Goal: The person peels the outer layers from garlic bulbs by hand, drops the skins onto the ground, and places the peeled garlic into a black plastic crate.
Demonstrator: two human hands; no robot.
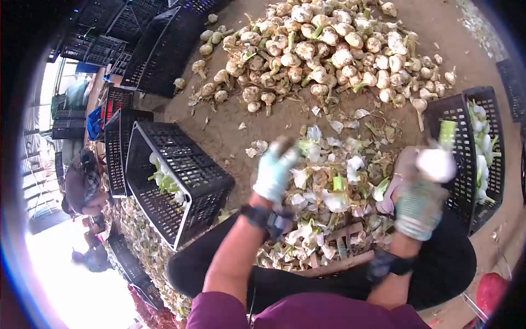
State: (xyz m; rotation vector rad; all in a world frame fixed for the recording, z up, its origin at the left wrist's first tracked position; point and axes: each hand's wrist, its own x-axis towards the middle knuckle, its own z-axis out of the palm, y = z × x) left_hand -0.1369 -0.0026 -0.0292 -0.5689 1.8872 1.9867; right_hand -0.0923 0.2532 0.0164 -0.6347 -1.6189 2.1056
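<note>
My left hand (278,167), in a pale green and white glove with dirty fingertips, hovers over the left side of the peelings (334,200). Its fingers are blurred, so what they hold, if anything, is unclear. On the right, my right hand (422,203), in a matching glove, grips a white peeled garlic bulb (436,165) with a green stem pointing up. That bulb is close to the black crate (452,123) on the right, which holds white bulbs with green stems (482,148).
A large heap of unpeeled garlic bulbs (329,49) lies ahead on the ground. At the left stands a tilted black crate (189,164) with a few peeled pieces inside. More black crates (159,49) are stacked behind. Other people (85,183) sit at the far left.
</note>
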